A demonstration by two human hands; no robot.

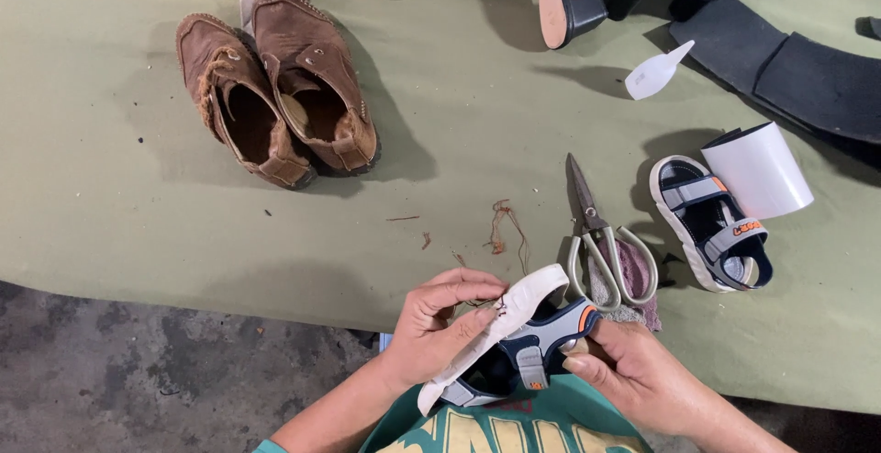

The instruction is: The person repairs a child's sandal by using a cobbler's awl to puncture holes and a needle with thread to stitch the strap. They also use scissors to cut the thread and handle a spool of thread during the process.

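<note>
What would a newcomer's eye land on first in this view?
Probably the small sandal at bottom centre, held sole-up between the left hand and right hand. Its mate lies at right on the green mat, beside scissors. A pair of worn brown suede shoes sits upper left.

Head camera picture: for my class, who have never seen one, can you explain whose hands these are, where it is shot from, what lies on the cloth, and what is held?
The one camera sits on a person's head, looking down. Their left hand and right hand hold a small sandal, sole side turned up. On the green cloth lie its matching sandal, scissors, brown shoes, a white squeeze bottle and a white roll.
</note>
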